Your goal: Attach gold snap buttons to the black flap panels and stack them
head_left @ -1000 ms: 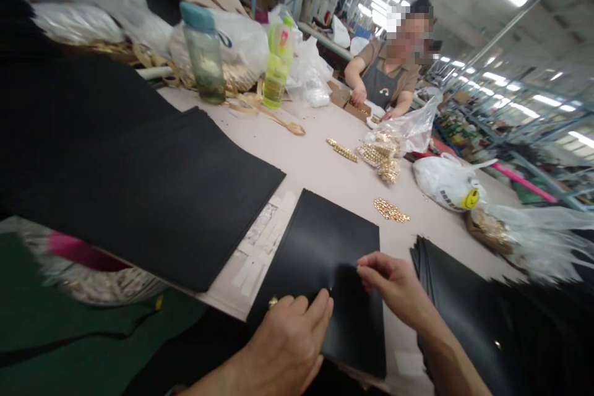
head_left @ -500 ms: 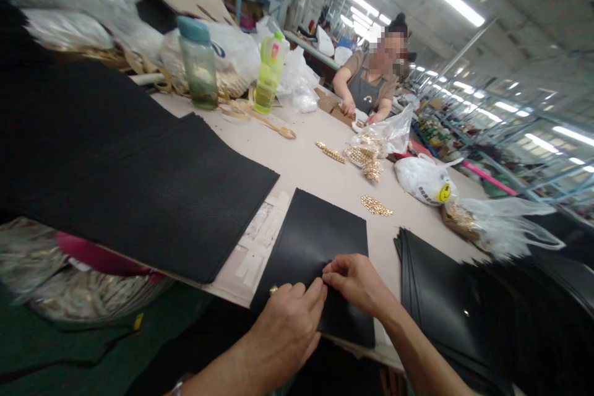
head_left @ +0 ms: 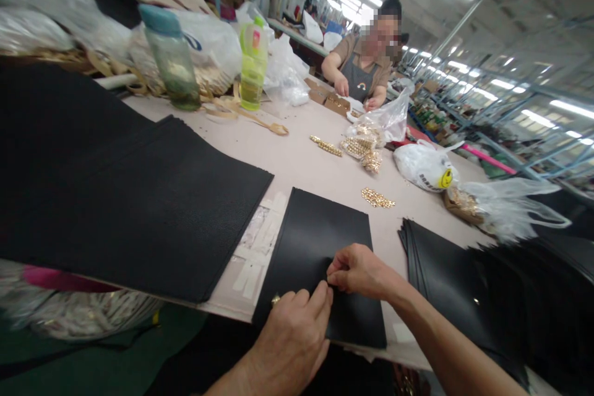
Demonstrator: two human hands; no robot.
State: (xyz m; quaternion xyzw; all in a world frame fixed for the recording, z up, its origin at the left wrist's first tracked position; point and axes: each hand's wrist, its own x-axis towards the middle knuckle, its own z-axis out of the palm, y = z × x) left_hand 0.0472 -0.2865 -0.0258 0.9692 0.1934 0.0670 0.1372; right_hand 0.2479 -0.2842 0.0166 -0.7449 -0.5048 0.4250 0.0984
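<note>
A smooth black sheet (head_left: 320,223) lies on the pale table in front of me. My left hand (head_left: 297,328), with a ring on one finger, rests on the sheet's lower part, its fingertips bent toward the middle. Touching or almost touching them, my right hand (head_left: 355,269) is pinched at the sheet's surface; whatever is between its fingertips is too small to make out. Beyond the sheet lies a small pile of gold pieces (head_left: 377,198). Black sheets with a small gold fitting (head_left: 476,301) are stacked at the right.
Large black sheets (head_left: 139,204) cover the table's left. Behind stand a teal-lidded bottle (head_left: 171,62) and a yellow-green bottle (head_left: 253,68). Gold chains (head_left: 326,146) and plastic bags (head_left: 424,164) lie farther back. Across the table, a person (head_left: 364,68) handles small items.
The view has shifted slightly, so the table's things sit a little differently. Both hands stay together on the black sheet, the right hand's fingers still pinched.
</note>
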